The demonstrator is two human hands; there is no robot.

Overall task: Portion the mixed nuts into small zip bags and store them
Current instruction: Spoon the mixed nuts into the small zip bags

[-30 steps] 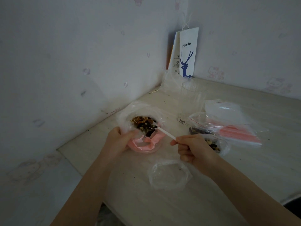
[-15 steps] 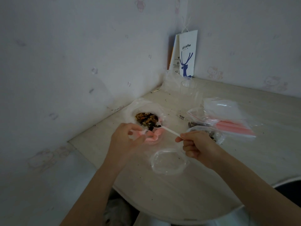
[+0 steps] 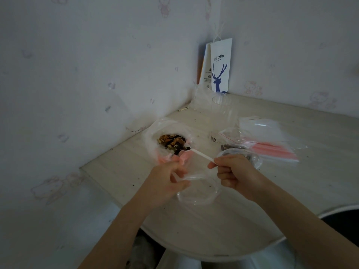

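Our left hand [image 3: 167,183] has left the pink bowl [image 3: 165,158] and come back to the empty zip bag [image 3: 200,193], and the whole table has slid a little farther from us in view. We now pinch that bag's rim between thumb and fingers, lifting its mouth open just in front of the bowl. The mixed nuts [image 3: 172,141] sit heaped in the bowl, which is lined with a clear plastic sheet [image 3: 155,131]. Our right hand [image 3: 235,171] curls closed around the handle of a white spoon [image 3: 200,154], whose tip rests at the near edge of the nuts. Just behind that hand lies a filled bag [image 3: 252,157], touching a stack of flat bags with red strips [image 3: 272,148]. Farther back stand a clear cup [image 3: 221,105] and a paper bag with a blue deer [image 3: 220,66], in the corner of the pale table [image 3: 291,191].
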